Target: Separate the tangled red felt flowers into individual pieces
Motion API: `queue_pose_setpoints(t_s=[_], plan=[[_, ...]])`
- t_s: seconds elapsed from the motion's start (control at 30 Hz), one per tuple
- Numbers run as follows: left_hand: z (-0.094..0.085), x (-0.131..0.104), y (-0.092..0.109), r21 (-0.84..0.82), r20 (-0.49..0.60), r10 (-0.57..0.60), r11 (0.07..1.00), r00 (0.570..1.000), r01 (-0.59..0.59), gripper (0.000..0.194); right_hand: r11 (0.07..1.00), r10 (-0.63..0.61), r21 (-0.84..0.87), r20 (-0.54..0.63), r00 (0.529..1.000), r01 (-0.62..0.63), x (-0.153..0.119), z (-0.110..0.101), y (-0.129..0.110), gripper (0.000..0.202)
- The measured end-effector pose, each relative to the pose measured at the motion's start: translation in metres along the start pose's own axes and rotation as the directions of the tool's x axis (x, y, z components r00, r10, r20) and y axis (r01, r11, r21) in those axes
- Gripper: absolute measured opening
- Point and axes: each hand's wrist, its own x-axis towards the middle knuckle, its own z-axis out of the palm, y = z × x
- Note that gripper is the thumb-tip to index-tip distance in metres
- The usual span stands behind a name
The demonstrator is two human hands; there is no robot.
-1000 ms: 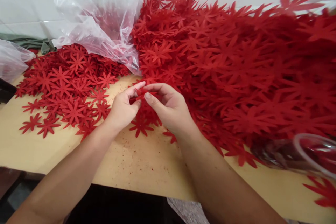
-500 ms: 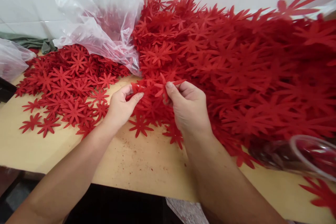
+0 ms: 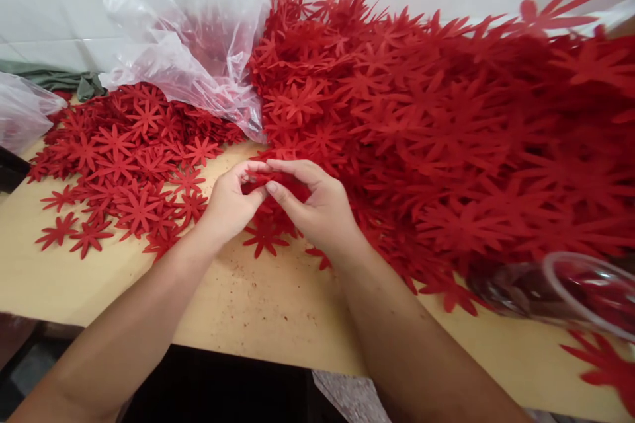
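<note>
Since half a second ago, the right hand (image 3: 320, 201) has come back to the left hand (image 3: 231, 201), and they touch. The left hand pinches a red flower (image 3: 258, 178) over the table (image 3: 278, 304), in from the front edge. The right hand is nearly closed; I can't tell if it grips too. Big pile (image 3: 421, 119) right, small pile (image 3: 124, 158) toward the table's left edge.

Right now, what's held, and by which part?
Red flower, maybe several, between thumb and fingers of the left hand; which petals is hidden. Right hand has fingertips there; its grip can't be told.
</note>
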Motion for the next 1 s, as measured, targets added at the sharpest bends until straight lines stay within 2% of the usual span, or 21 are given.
queue_pose_setpoints(t_s=[0.13, 0.23, 0.37, 0.5, 0.6, 0.67, 0.73, 0.77, 0.83, 0.9, 0.93, 1.0], plan=[[0.002, -0.002, 0.000, -0.033, -0.039, -0.025, 0.999, 0.999, 0.024, 0.028, 0.999, 0.025, 0.037, -0.030, 0.999, -0.024, -0.001, 0.003, -0.002, 0.011], [0.003, -0.002, 0.003, -0.050, -0.020, -0.059, 0.997, 0.998, 0.058, 0.024, 0.982, 0.145, 0.136, -0.098, 0.984, -0.131, 0.000, 0.002, -0.002, 0.003], [0.001, 0.000, 0.008, -0.069, 0.002, -0.070, 0.995, 0.998, 0.070, 0.008, 0.924, 0.283, 0.313, -0.180, 0.942, -0.218, 0.004, 0.001, 0.000, 0.008], [-0.005, 0.003, 0.005, -0.085, -0.077, -0.097, 0.992, 0.992, 0.090, 0.004, 0.897, 0.318, 0.387, -0.231, 0.919, -0.213, 0.007, -0.002, 0.007, 0.014], [-0.008, 0.003, 0.001, -0.084, -0.129, -0.086, 0.994, 0.988, 0.076, 0.004, 0.918, 0.311, 0.342, -0.301, 0.902, -0.202, 0.009, -0.008, 0.015, 0.014], [-0.008, 0.003, 0.000, -0.124, -0.115, -0.078, 0.990, 0.990, 0.064, 0.008, 0.964, 0.239, 0.209, -0.398, 0.886, -0.167, 0.009, -0.013, 0.019, 0.012], [-0.006, 0.002, 0.000, -0.178, -0.082, -0.082, 0.982, 0.993, 0.066, 0.011, 0.991, 0.121, 0.013, -0.472, 0.873, -0.130, 0.009, -0.016, 0.018, 0.022], [-0.005, 0.001, 0.001, -0.193, -0.064, -0.083, 0.979, 0.994, 0.070, 0.011, 0.991, 0.066, -0.068, -0.469, 0.881, -0.111, 0.008, -0.017, 0.017, 0.028], [-0.003, 0.001, 0.002, -0.198, -0.029, -0.079, 0.978, 0.996, 0.071, 0.012, 0.990, 0.016, -0.127, -0.352, 0.936, -0.064, 0.006, -0.014, 0.011, 0.030], [-0.002, 0.001, 0.003, -0.189, 0.001, -0.061, 0.980, 0.998, 0.060, 0.015, 0.998, 0.026, -0.052, -0.163, 0.986, -0.035, 0.003, -0.009, 0.005, 0.023], [-0.002, 0.001, 0.003, -0.181, 0.013, -0.052, 0.982, 0.999, 0.054, 0.016, 0.999, 0.041, 0.000, -0.097, 0.994, -0.041, 0.002, -0.006, 0.003, 0.018], [-0.001, 0.002, 0.004, -0.159, 0.019, -0.049, 0.986, 0.999, 0.052, 0.016, 0.993, 0.090, 0.080, -0.085, 0.992, -0.083, 0.001, -0.002, 0.002, 0.011]])
